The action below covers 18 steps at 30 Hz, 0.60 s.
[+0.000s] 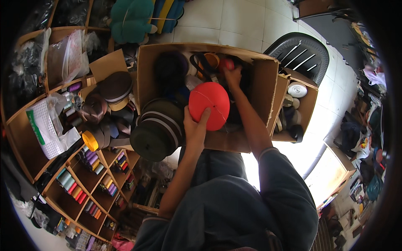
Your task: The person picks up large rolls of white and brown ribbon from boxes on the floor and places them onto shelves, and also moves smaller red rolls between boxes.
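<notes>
My left hand (196,129) grips a large red disc-shaped roll (208,98) by its near left edge, thumb on its face. A thin thread crosses the roll, which is raised over the near side of an open cardboard box (271,94). Inside the box, toward the far right, my right hand (233,78) has its fingers closed on a small red rounded object (227,64). Next to that object lie an orange roll (211,61) and a black strap (196,62). Dark rolls (169,69) fill the box's left part, partly in shadow.
Dark green rolls (157,136) lean at the box's near left corner. Brown rolls (119,88) and a yellow roll (89,140) sit further left, above shelves of thread spools (71,188). A smaller box with a white roll (297,90) and a black chair (301,54) stand right.
</notes>
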### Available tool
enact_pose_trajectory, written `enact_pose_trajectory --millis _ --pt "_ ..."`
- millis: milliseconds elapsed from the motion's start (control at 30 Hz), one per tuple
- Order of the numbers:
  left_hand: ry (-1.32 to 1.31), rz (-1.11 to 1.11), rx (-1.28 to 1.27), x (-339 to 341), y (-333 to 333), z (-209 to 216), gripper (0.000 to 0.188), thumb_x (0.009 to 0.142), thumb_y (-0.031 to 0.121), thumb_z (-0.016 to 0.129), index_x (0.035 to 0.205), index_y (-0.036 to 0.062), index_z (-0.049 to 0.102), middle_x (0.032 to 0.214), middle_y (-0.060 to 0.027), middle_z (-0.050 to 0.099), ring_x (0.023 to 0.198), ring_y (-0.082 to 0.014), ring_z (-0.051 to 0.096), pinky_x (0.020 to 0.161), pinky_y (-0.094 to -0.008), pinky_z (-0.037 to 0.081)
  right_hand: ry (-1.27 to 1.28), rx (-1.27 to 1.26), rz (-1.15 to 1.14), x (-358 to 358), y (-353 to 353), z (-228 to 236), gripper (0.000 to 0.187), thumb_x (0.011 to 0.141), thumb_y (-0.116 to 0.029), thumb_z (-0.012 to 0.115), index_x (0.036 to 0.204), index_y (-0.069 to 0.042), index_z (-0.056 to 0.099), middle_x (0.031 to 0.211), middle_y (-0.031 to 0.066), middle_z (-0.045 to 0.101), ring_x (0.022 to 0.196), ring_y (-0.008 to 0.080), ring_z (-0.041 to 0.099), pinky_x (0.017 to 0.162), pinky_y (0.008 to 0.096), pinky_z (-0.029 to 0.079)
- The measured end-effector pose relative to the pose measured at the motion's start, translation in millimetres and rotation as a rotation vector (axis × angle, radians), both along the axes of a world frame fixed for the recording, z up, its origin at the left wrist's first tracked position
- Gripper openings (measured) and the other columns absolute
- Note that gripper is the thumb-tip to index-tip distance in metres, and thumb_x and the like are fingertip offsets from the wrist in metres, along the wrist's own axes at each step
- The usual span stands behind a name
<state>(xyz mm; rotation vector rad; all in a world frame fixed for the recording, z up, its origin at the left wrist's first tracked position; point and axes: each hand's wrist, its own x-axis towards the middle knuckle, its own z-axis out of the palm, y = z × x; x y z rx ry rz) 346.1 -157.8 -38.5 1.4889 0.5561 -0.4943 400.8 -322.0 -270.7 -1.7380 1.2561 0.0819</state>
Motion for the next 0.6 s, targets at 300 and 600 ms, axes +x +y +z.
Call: enact_pose_trajectory --millis 300,600 --pt "0.034 0.13 -0.248 7.9 0.3 5.5 0.037 0.089 0.019 0.06 0.119 0.0027 0.045 0.115 -0.0103 0.054 0.106 -0.0171 0.053 0.09 -0.0298 0.044 -0.641 0.041 -0.034 -75.3 7.2 191.4 0.048 0.077 -0.014 0.068 0.115 -0.002 0.041 0.12 0.0146 0.044 0.111 0.024 0.046 0.093 0.0378 0.04" --pt "0.067 0.094 -0.582 15.6 -7.5 25.7 0.054 0.095 0.041 0.045 0.137 0.0087 0.031 0.13 -0.0093 0.045 0.116 -0.0187 0.049 0.093 -0.0335 0.046 -0.671 -0.451 0.964 -95.5 17.0 303.5 0.046 0.066 -0.022 0.078 0.105 -0.007 0.058 0.14 0.0118 0.039 0.135 0.0397 0.023 0.108 0.0531 0.023"
